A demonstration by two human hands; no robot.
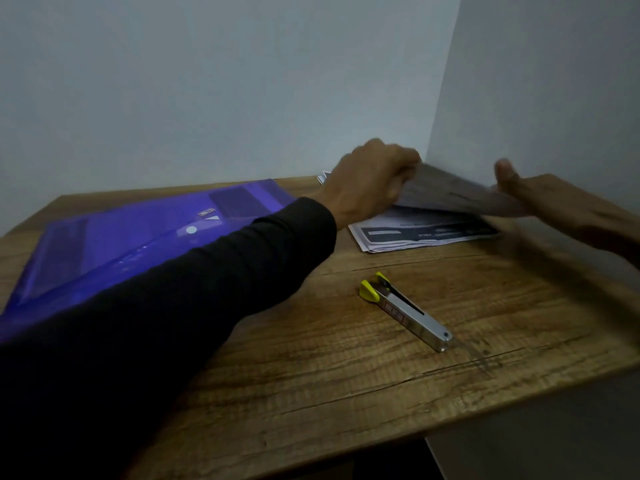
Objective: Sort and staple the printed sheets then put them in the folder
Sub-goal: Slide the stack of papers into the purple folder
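A translucent purple plastic folder [114,244] lies flat on the left part of the wood-grain tabletop [346,375], its far edge near the pale wall [207,81]; a small white snap button and a tiny label show on its flap. A dark long sleeve [156,323] crosses over the folder's near corner, running from the lower left up toward the far right corner of the table; at its end the left hand [370,181] is curled, its fingers and thumb pinching the left edge of a lifted bundle of printed sheets [450,195], which is raised off the table and tilted, blurred so that its print cannot be read. Under that bundle a stack of printed white sheets [422,233] rests on the tabletop near the back corner, the top page carrying a dark banner; the edges of the stack are slightly fanned; a further bit of white paper pokes out behind the left hand by the wall. In front of the stack, well apart from it and toward the table's middle, a slim silver metal stapler with a yellow plastic end [405,310] lies on its side, untouched. At the far right the right hand [540,195] meets the right edge of the lifted bundle, thumb up above it; motion blur hides the fingers, so whether they grip the paper or merely support it cannot be told; the two hands are apart, one at each end of the bundle.
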